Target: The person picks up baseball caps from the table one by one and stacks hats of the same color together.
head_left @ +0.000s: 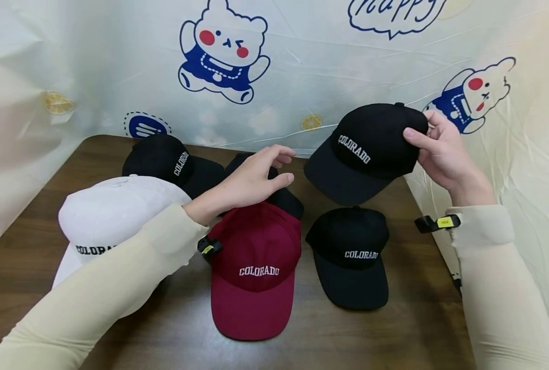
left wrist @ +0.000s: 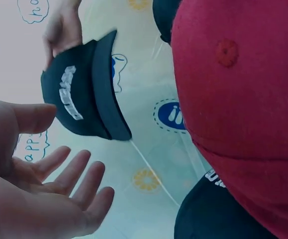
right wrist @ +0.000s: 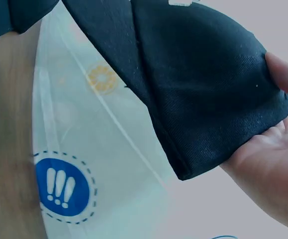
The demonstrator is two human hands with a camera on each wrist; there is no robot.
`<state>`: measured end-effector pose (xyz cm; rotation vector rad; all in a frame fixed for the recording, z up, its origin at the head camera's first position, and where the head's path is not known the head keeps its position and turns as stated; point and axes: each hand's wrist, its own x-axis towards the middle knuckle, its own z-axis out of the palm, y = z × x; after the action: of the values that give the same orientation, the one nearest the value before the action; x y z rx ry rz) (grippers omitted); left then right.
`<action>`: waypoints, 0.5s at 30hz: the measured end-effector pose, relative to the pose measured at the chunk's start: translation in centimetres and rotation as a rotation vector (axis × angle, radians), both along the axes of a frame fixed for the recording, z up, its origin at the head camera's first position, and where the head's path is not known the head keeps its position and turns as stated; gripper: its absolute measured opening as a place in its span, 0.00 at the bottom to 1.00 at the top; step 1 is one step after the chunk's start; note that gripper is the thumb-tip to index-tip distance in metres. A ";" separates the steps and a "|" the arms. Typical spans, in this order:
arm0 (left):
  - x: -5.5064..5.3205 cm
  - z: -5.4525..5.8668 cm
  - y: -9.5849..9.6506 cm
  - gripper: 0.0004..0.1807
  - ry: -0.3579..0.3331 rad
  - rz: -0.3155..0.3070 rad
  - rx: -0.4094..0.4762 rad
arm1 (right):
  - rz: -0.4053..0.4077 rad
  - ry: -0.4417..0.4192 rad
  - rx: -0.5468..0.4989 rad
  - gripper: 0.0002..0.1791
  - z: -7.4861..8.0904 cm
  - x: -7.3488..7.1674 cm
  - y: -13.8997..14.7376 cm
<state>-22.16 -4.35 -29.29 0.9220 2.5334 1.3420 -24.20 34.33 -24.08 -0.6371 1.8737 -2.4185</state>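
My right hand [head_left: 450,154] pinches a black cap [head_left: 371,144] by its back edge, thumb on the outside, and holds it up above the table at the right. White COLORADO lettering shows on its front, and the brim tilts down to the left. In the right wrist view the crown of this cap [right wrist: 203,89] fills the upper right. My left hand [head_left: 251,177] hovers with relaxed, spread fingers and nothing in it, over a dark red cap [head_left: 258,246] and a partly hidden black cap [head_left: 290,203] behind it. The left wrist view shows this palm [left wrist: 44,194] facing the raised cap.
Another black cap [head_left: 348,257] lies on the brown wooden table [head_left: 348,339] below the raised one. A white cap [head_left: 122,205] sits at the left, partly behind my left sleeve, with a black cap [head_left: 159,159] behind it. A printed curtain [head_left: 311,67] surrounds the table's back and sides.
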 end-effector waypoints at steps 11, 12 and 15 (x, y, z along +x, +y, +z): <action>-0.4 -0.2 1.8 0.28 -0.071 -0.005 0.154 | 0.194 0.062 0.137 0.15 0.8 4.0 0.4; -0.4 -0.2 2.0 0.28 -0.080 -0.011 0.165 | 0.234 0.066 0.125 0.15 0.8 4.1 0.5; -0.5 -0.1 2.6 0.29 -0.094 -0.034 0.188 | 0.348 0.074 0.126 0.16 0.6 4.6 0.7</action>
<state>-22.66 -1.73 -29.43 0.9049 2.3436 1.5948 -19.65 35.05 -23.43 -0.9627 1.7476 -2.0706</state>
